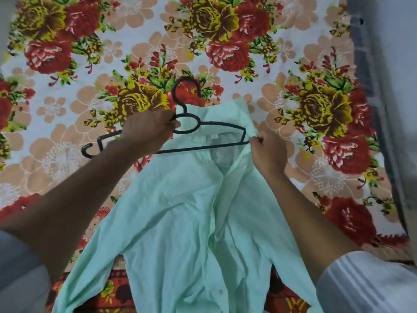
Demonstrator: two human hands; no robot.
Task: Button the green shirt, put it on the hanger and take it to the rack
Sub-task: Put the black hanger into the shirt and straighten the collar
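A mint-green shirt [185,213] lies front-up on a flowered bedsheet, collar away from me, its placket closed below the open neck. A black plastic hanger [204,128] lies across the collar area, hook pointing away. My left hand [147,129] grips the hanger near its neck, on the left shoulder side. The hanger's right end sits inside the shirt's right shoulder. My right hand [267,152] pinches the shirt fabric at the right collar edge, beside that end of the hanger.
The flowered bedsheet [316,109] covers the whole surface around the shirt. A grey edge [379,86] runs down the right side. A second black hook [86,150] shows at the hanger's left end, beside my left forearm.
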